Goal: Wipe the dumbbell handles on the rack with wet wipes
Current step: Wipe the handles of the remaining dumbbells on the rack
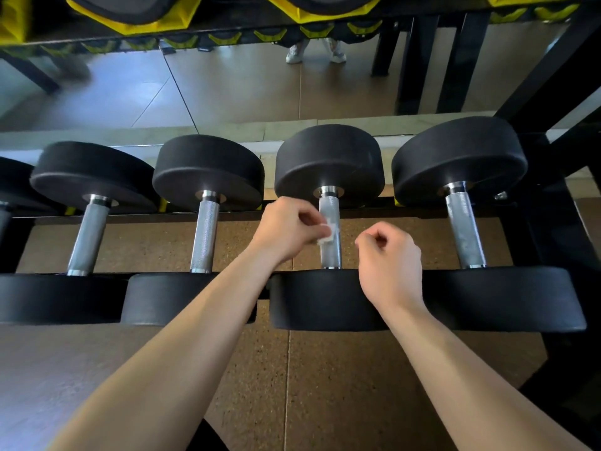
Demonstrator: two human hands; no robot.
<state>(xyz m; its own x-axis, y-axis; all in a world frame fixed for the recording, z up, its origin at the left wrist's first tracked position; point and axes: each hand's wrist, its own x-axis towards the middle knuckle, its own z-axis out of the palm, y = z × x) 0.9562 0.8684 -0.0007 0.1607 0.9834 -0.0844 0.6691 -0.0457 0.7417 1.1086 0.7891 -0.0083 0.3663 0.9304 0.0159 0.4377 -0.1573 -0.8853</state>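
Several black dumbbells with knurled steel handles lie side by side on a low black rack (553, 242). My left hand (286, 229) pinches a small crumpled white wet wipe (328, 232) against the left side of the third handle (329, 209). My right hand (390, 258) hovers just right of that handle with its fingers loosely curled and nothing in them. The handle (465, 229) of the rightmost dumbbell looks smeared and wet. Further left are two more handles: one (205, 236) beside my left hand and one (88, 239) beyond it.
A mirror (247, 89) stands behind the rack and reflects white shoes and floor tiles. An upper shelf carries yellow and black dumbbells (136, 14). The rack's black upright post (540, 79) rises at the right. Brown speckled rubber floor (325, 385) lies below.
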